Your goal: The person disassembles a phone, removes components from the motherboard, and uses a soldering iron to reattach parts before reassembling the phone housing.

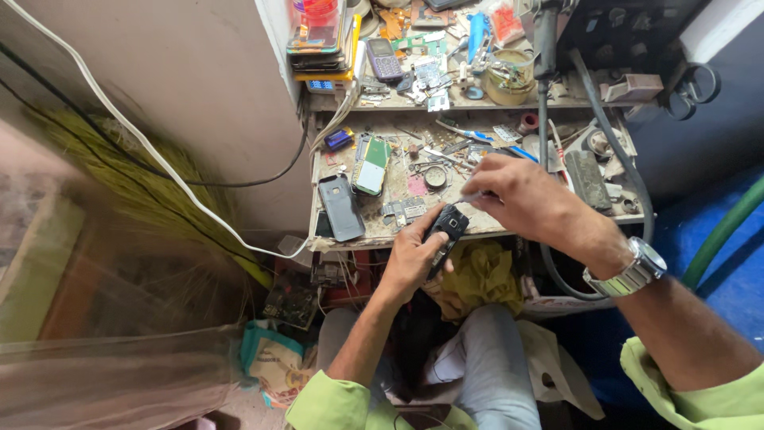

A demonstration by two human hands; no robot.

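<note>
My left hand (410,259) grips a small black phone (447,228) held over the front edge of the workbench (398,232). My right hand (521,195), with a silver wristwatch (637,271) on its wrist, pinches a thin metal tool (471,197) whose tip points down at the top of the phone. Both hands meet just above the bench edge, over my lap.
On the bench lie a dark phone back cover (341,207), a phone with a green circuit board (371,164), scissors, screwdrivers and small parts. A shelf behind holds stacked phones (318,36) and a keypad phone (384,58). White cable (143,139) and a green hose (724,231) run alongside.
</note>
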